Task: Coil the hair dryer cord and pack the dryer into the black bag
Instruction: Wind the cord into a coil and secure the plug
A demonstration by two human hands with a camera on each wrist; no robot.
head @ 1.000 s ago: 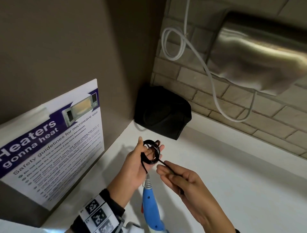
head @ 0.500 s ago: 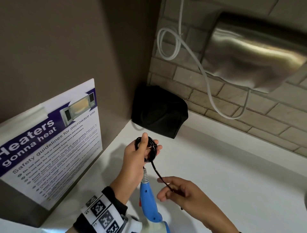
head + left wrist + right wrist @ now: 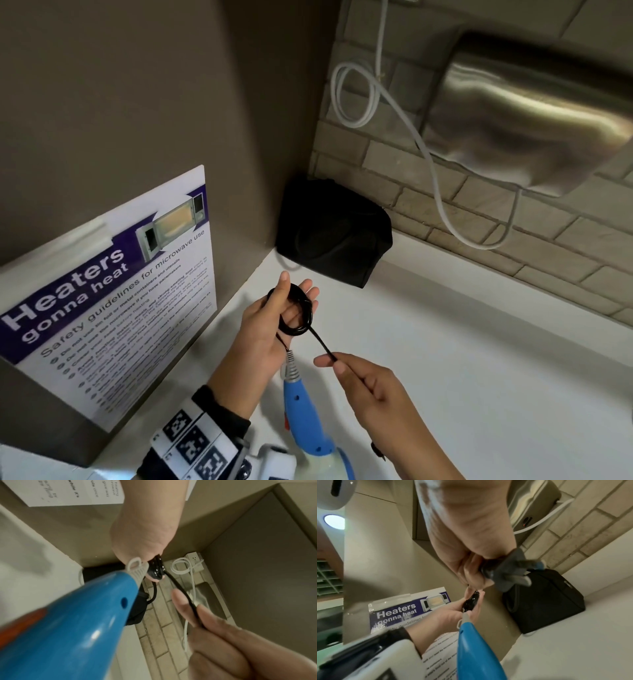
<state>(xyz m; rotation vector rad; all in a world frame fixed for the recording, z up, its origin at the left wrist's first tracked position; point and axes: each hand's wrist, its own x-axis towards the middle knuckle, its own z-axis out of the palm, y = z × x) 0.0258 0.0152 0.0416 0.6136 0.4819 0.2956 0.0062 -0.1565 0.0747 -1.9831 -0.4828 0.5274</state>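
White, smooth countertop (image 3: 479,377): one black, soft fabric bag (image 3: 334,236) stands on it in the back corner, against the brick wall (image 3: 445,192).

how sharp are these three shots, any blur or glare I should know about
Head view: mostly sharp, poster readable, soft sheen on the steel wall unit. Left wrist view: blue dryer handle and right hand close and soft. Right wrist view: plug motion-blurred, black bag clearer, ceiling light flaring.

Black cord (image 3: 297,313) mostly coiled, loose end taut. Blue dryer (image 3: 303,416) hangs handle-up below coil. Black bag (image 3: 334,236) upright in counter corner, against wall.
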